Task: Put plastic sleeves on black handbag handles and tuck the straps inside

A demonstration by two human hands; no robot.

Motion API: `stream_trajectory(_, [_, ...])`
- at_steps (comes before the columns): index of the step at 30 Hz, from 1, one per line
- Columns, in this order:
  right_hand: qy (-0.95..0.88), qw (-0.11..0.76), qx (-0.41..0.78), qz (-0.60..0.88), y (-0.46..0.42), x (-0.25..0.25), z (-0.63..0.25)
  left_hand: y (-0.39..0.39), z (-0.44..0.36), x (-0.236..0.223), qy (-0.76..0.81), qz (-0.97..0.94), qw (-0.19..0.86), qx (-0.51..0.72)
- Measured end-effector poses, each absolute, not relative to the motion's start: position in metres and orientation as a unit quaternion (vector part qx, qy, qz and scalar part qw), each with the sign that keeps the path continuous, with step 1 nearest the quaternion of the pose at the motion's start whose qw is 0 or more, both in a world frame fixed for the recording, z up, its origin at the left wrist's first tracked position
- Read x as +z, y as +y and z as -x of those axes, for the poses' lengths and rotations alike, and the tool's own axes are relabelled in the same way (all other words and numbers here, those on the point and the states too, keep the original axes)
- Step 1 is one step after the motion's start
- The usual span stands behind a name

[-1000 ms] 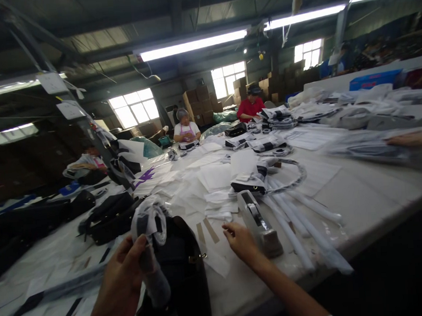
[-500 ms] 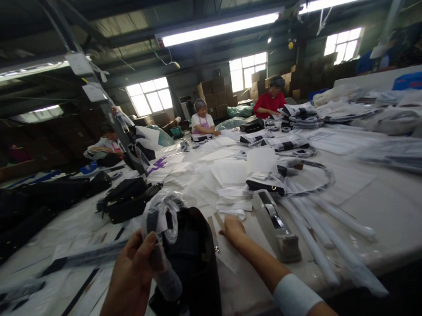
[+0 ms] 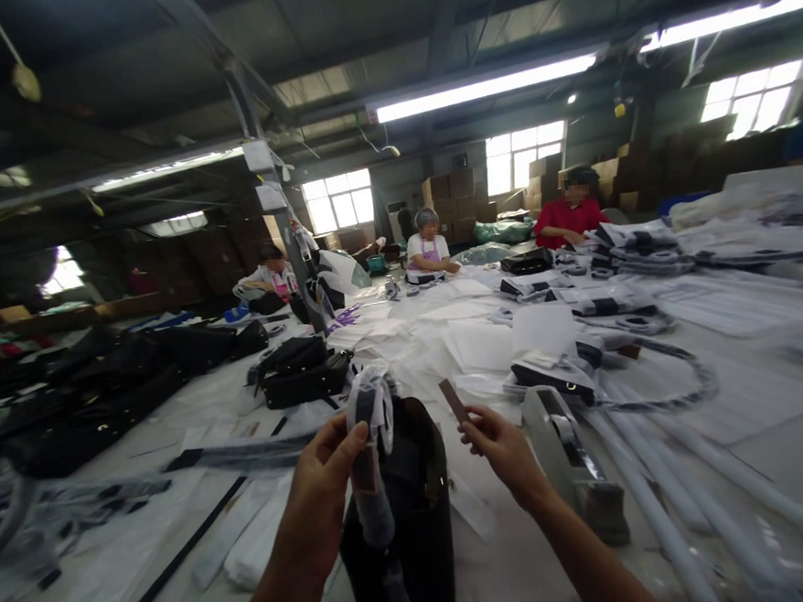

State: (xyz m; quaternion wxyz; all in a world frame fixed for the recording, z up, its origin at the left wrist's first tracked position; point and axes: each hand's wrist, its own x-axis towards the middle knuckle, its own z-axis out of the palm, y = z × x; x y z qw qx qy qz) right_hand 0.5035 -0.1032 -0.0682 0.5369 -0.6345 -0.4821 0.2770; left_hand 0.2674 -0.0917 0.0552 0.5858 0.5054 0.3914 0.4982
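Note:
My left hand (image 3: 322, 490) is closed, thumb against fingers, on a coiled strap (image 3: 368, 404) wrapped in clear plastic film. The strap hangs down over a black bag (image 3: 430, 510), which stands open-topped in front of me. A small brownish patch shows on the wrapped strap just below my thumb. To the right of the bag, my right hand (image 3: 498, 446) pinches a flat brown strip (image 3: 453, 401) by its lower end, holding it above the table. Just beyond that hand stands a grey tape dispenser (image 3: 574, 463).
Several plastic-wrapped tubes (image 3: 661, 466) lie at the right. Wrapped bags (image 3: 551, 378) and white sheets (image 3: 477, 342) cover the middle. Black bags (image 3: 98, 386) are piled at the left near a metal post (image 3: 299, 262). Co-workers (image 3: 429, 249) sit across the table.
My right hand has come up off the table with the brown strip pinched in it. The left hand keeps its hold on the wrapped strap. The view has swung to the left.

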Motion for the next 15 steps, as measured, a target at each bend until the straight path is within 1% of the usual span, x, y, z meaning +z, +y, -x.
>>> stream_trajectory(2, [-0.496, 0.571, 0.297, 0.583, -0.122, -0.045, -0.498, -0.094, -0.268, 0.057, 0.380, -0.514, 0.590, 0.493])
stream_trajectory(5, [-0.537, 0.565, 0.321, 0.539, -0.143, -0.012, -0.490, -0.098, -0.270, 0.058, 0.374, -0.532, 0.588, 0.482])
stream_trajectory(10, [-0.600, 0.533, 0.242, 0.545, -0.148, 0.025, -0.474, -0.110, -0.276, 0.062, 0.365, -0.585, 0.574, 0.442])
stream_trajectory(12, [-0.613, 0.540, 0.280, 0.504, -0.144, 0.035, -0.466, -0.117, -0.279, 0.065, 0.372, -0.591, 0.562, 0.444])
stream_trajectory(15, [-0.597, 0.540, 0.416, 0.423, -0.143, 0.047, -0.460, -0.127, -0.281, 0.068, 0.380, -0.591, 0.551, 0.450])
